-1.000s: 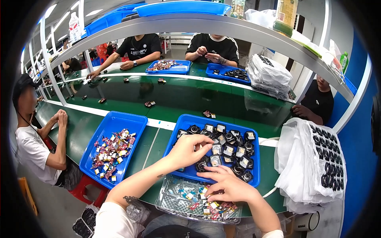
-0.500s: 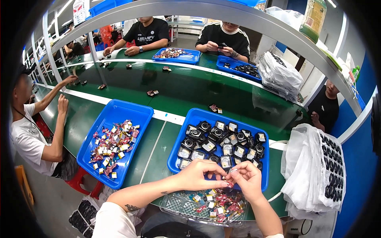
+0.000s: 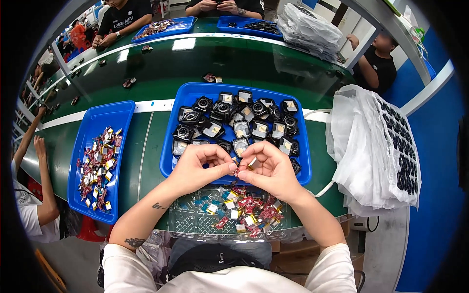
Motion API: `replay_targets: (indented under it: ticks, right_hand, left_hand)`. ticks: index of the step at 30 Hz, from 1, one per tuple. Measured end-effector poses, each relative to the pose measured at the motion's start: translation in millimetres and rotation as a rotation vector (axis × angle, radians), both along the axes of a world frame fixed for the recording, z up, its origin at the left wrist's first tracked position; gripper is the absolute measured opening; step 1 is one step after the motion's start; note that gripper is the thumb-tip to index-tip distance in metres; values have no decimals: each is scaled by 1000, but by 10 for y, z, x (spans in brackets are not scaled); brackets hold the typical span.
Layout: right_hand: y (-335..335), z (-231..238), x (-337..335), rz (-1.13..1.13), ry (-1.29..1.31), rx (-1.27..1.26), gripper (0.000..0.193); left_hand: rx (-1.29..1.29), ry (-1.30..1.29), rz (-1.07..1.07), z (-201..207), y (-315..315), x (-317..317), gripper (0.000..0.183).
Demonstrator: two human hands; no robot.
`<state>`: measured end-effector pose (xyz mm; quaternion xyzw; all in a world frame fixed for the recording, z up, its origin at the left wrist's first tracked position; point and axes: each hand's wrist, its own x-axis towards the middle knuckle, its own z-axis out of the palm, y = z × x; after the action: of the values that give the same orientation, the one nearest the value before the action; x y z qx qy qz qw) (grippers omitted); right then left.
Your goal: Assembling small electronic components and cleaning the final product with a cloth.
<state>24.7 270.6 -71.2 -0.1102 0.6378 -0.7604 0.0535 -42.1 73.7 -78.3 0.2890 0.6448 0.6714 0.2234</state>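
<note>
Red and tiny, a small part is pinched between the fingertips of the left hand and the right hand, whose fingers are closed together on it. It is held above the near edge of the blue tray of black round components, just over the clear tray of small red and yellow pieces at the near edge of the green bench. A second blue tray sits toward the left edge. White bags are stacked at the right edge.
</note>
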Motion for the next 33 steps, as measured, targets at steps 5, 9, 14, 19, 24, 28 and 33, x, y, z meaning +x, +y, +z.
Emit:
replay_targets:
  ticks: [5,9,14,19,24,28,33]
  right_hand:
    - [13,48,50,-19,-37,-10,30]
    - [12,38,32,-54,-44,-47,26]
    - [-3,36,16,-94,-50,23,19]
    - [-76,15,25,-157,3,47,15]
    - [-107,3,88,-235,163,260,13]
    - [-107,-42,71,-198,132,256,12]
    - [-41,32,90,-225,-55,123,11]
  left_hand:
    - [56,-107,-46,43,3,32,14]
    - [81,132,98,34,-1,50,16]
    - [9,766,269,30,83,89,12]
    - [-30,938,399,-31,48,110,13]
    - [-99,475,239,40,30,103,9]
    - [-124,118,111,0,-20,46,14]
    - [161,655,270,103,14,115,21]
